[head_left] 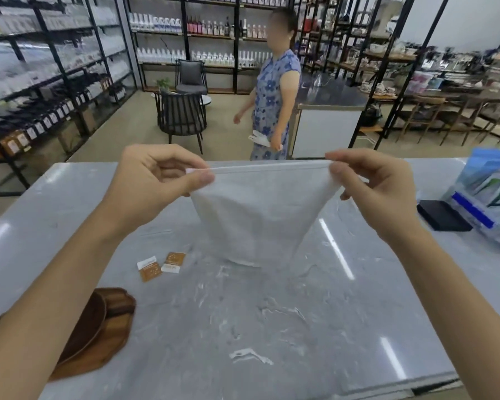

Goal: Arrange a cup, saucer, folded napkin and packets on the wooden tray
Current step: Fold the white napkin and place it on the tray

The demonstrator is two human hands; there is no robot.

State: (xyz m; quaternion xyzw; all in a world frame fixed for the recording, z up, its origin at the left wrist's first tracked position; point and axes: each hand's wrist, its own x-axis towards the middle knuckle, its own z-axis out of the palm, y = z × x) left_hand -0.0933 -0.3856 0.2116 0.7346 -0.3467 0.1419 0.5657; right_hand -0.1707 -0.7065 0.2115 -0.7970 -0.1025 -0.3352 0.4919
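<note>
A white napkin (pixel 256 215) hangs in the air above the grey marble counter, stretched by its top edge. My left hand (pixel 159 180) pinches its left corner and my right hand (pixel 370 183) pinches its right corner. The cloth's lower end touches the counter. Two small brown-and-white packets (pixel 160 266) lie side by side on the counter, left of the napkin. The wooden tray (pixel 104 327) sits at the near left, partly hidden under my left forearm, with a dark wooden saucer (pixel 91 324) on it. No cup is in view.
A clear box of blue and green leaflets (pixel 491 203) and a black flat case (pixel 442 215) stand at the counter's right end. A person in a blue floral dress (pixel 272 93) stands beyond the counter's far edge, near black chairs (pixel 182 114) and shelves of bottles.
</note>
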